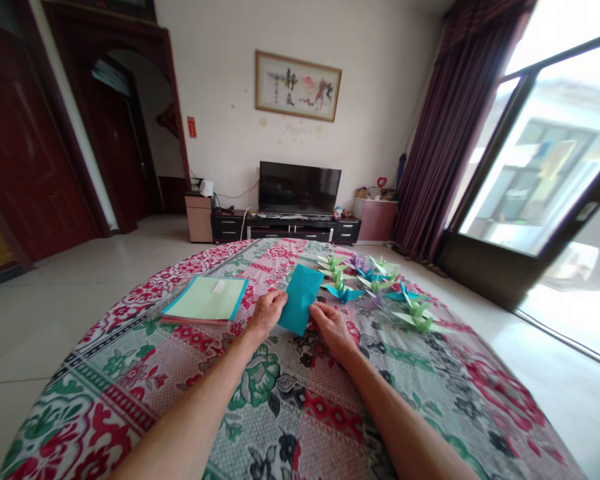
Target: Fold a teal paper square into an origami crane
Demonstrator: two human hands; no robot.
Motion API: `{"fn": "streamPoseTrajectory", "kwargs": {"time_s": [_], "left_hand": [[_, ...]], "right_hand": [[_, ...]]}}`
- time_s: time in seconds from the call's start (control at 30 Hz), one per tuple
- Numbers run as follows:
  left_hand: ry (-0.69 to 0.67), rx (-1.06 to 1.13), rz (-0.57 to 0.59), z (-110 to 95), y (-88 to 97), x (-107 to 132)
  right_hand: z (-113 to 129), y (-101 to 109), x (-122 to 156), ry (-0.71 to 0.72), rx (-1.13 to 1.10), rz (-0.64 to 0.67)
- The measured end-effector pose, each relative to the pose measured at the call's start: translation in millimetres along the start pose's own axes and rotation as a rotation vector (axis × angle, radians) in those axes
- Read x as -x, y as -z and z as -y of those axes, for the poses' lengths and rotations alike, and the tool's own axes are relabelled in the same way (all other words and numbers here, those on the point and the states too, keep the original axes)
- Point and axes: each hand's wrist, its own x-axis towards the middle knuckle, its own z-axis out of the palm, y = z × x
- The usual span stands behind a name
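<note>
Fingers of the left hand (266, 313) and right hand (331, 325) pinch a teal paper sheet (300, 298) above the worktop (290, 407); paper stack (206, 301) to the left, folded cranes (375, 283) to the right.

Writing on the far wall only

Well beyond the left hand (267, 313) and right hand (333, 327), straight ahead, a framed picture (298, 85) bears two large dark brush-written Chinese characters, too small to read with certainty. Up and to the left of the left hand, a small red sign (192, 127) beside the doorway is too blurred to read.
</note>
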Motion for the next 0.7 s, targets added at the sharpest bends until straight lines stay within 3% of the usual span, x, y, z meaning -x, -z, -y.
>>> {"fn": "streamPoseTrajectory", "kwargs": {"time_s": [0.1, 0.23, 0.3, 0.5, 0.6, 0.7], "left_hand": [[-0.071, -0.213, -0.059, -4, -1.0, 2], [-0.377, -0.525, -0.253, -19, -7.1, 11], [-0.444, -0.588, -0.281, -27, -12.4, 17], [-0.438, -0.536, -0.230, -24, -24.6, 19], [-0.374, -0.451, -0.280, -16, -19.3, 10], [-0.297, -0.433, -0.264, -11, -7.5, 2]], "right_hand": [[-3, -2, -2, -0.046, -0.028, -0.063], [-4, -4, -2, -0.042, 0.016, -0.136], [-4, -4, -1, -0.010, 0.081, -0.148], [-6, -5, 0, 0.087, 0.136, -0.117], [-7, -6, 1, 0.051, 0.062, -0.035], [-7, -4, 0, 0.049, 0.049, -0.068]]}}
